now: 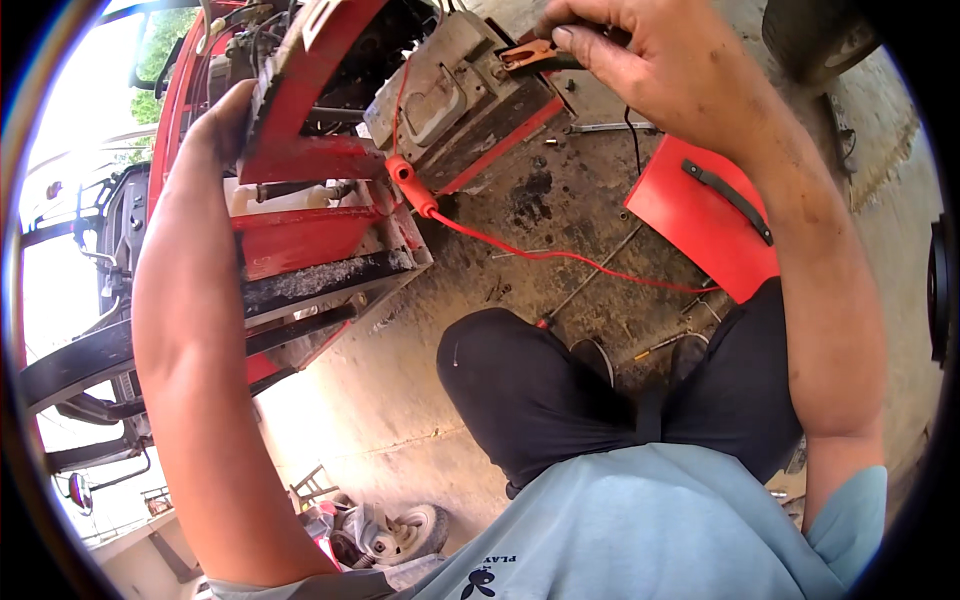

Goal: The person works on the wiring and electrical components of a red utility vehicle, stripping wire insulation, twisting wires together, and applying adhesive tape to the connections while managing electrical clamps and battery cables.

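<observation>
My right hand grips a black-handled jumper clamp with copper jaws, held at the top of a dirty grey battery in the front of a red tractor. A red clamp hangs beside the battery, and its red cable trails over the concrete floor. My left hand rests on the edge of the tractor's red frame, with its fingers hidden behind the metal.
A red panel with a black strap lies on the stained floor to the right. A screwdriver, a wrench and small bolts lie scattered near my knees. A tyre is at top right.
</observation>
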Demonstrator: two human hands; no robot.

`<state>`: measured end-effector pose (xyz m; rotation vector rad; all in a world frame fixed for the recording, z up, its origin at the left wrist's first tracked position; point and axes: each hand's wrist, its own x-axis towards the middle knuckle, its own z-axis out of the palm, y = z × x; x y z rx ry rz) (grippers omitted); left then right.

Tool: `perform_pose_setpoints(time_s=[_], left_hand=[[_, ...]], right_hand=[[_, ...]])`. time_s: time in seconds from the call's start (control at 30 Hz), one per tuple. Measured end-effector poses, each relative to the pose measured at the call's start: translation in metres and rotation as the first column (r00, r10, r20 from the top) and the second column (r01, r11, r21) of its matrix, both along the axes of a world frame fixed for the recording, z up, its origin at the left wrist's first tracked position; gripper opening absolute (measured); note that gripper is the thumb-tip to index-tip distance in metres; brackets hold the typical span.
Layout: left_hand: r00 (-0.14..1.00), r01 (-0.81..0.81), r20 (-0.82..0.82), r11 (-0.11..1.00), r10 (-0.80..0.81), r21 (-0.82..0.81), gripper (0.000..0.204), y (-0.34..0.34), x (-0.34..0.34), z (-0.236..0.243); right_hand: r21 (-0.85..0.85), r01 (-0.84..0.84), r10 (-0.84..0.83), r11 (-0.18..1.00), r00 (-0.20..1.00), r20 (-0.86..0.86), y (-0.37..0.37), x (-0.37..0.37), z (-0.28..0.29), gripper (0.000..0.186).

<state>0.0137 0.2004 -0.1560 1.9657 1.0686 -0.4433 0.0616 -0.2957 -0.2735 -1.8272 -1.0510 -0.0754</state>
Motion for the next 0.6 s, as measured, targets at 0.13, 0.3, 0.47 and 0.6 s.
perform_pose_setpoints(time_s=[0.13, 0.3, 0.47, 0.6], left_hand=[[0.997, -0.064, -0.039, 0.996, 0.062, -0.054, 0.037, -0.015, 0.003, 0.006], [0.999, -0.026, 0.035, 0.988, 0.021, 0.155, 0.026, -0.032, 0.004, 0.003], [0.978, 0.101, 0.113, 0.875, -0.174, 0.474, 0.041, -0.074, -0.018, 0.018], [0.927, 0.175, 0.162, 0.775, -0.337, 0.607, 0.053, -0.093, -0.031, 0.032]], right_hand=[[0.055, -0.018, 0.007, 0.998, 0.981, 0.192, -0.003, 0.004, -0.003, 0.011], [0.076, -0.02, 0.018, 0.997, 0.999, 0.028, -0.002, -0.007, -0.009, 0.012], [0.023, -0.024, 0.026, 0.999, 0.998, -0.064, 0.001, -0.007, -0.002, 0.013], [0.012, -0.011, 0.012, 1.0, 1.0, -0.006, 0.005, 0.001, 0.001, 0.015]])
